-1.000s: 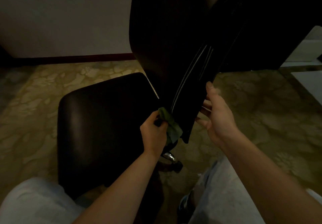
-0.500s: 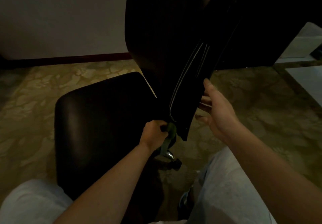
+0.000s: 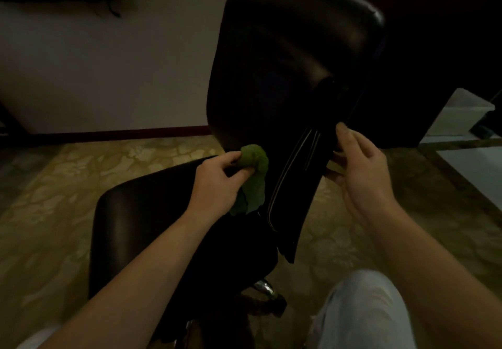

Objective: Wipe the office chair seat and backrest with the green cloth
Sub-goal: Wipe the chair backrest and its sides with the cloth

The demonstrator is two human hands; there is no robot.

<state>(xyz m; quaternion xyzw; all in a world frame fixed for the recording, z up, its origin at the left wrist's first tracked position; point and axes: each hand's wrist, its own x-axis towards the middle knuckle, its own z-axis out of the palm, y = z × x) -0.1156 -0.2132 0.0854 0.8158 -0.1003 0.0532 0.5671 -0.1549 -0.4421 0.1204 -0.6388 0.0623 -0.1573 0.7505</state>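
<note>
A black leather office chair stands before me in dim light, its backrest [image 3: 285, 63] rising at centre and its seat [image 3: 141, 226] low on the left. My left hand [image 3: 217, 183] grips a bunched green cloth [image 3: 254, 177] against the lower left part of the backrest, with a loose end hanging down. My right hand [image 3: 358, 166] holds the backrest's right rear edge, thumb on the near side and fingers curled behind it.
Patterned beige carpet [image 3: 54, 185] surrounds the chair. A pale wall [image 3: 108, 63] with a dark red skirting board runs behind. White furniture [image 3: 461, 115] stands at the right. My knees in light trousers [image 3: 361, 313] are close under the chair, near its chrome base [image 3: 264, 287].
My left hand has carried the cloth up from the backrest's bottom edge to higher on its lower left face. The view has tilted up, showing the whole backrest. My right hand stays on the edge.
</note>
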